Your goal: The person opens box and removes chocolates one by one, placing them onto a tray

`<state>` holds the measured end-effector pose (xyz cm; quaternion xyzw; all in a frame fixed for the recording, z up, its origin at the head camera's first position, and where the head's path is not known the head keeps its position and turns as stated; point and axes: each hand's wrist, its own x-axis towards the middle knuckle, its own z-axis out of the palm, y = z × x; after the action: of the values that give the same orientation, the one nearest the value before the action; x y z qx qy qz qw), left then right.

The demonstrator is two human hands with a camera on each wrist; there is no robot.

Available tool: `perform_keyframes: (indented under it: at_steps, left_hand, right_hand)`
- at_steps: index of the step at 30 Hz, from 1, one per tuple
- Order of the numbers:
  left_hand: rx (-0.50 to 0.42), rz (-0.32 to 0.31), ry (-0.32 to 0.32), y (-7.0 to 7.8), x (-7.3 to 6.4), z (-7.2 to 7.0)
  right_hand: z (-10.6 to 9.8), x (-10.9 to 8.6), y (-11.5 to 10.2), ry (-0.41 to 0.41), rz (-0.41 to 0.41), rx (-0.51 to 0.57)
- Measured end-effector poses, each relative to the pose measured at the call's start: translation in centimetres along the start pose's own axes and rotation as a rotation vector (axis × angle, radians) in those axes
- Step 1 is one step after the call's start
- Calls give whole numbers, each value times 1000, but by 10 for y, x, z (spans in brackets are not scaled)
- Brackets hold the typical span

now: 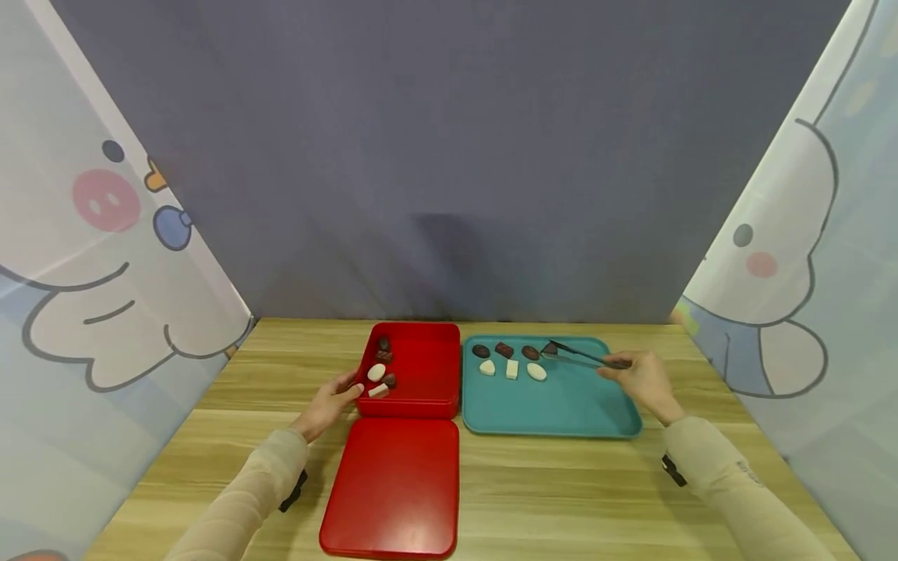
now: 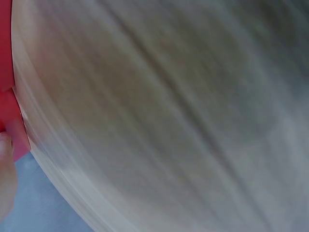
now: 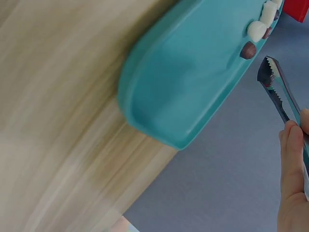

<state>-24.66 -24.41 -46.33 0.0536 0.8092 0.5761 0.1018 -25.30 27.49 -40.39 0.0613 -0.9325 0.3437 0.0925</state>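
My right hand [image 1: 640, 380] grips a pair of tongs [image 1: 581, 354] over the right part of the teal tray [image 1: 554, 409]. A dark chocolate [image 1: 550, 349] sits between the tongs' tips, which show serrated edges in the right wrist view. At the left wall of the red box [image 1: 424, 366], my left hand [image 1: 328, 403] holds the rim, thumb over the edge. Inside the box, along its left side, lie several dark and white chocolates, among them a white oval one [image 1: 376, 372]. More chocolates stand in two rows on the tray, including a white square one [image 1: 512, 369].
A red lid [image 1: 394, 487] lies flat on the wooden table [image 1: 547, 491] directly in front of the box. Box and tray stand side by side. A grey curtain [image 1: 449, 156] hangs behind the table, with printed cloth panels [image 1: 765, 273] on both sides.
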Motion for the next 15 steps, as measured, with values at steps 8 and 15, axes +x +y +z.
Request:
perform_keyframes:
  at_steps: [8,15]
  left_hand:
    - [4,12,-7,-2,1,-1]
    - [-14,18,-8,-2,0,0]
  right_hand:
    - [-1,-6,12,18,16,-38]
    - [2,-6,24,22,35,-59]
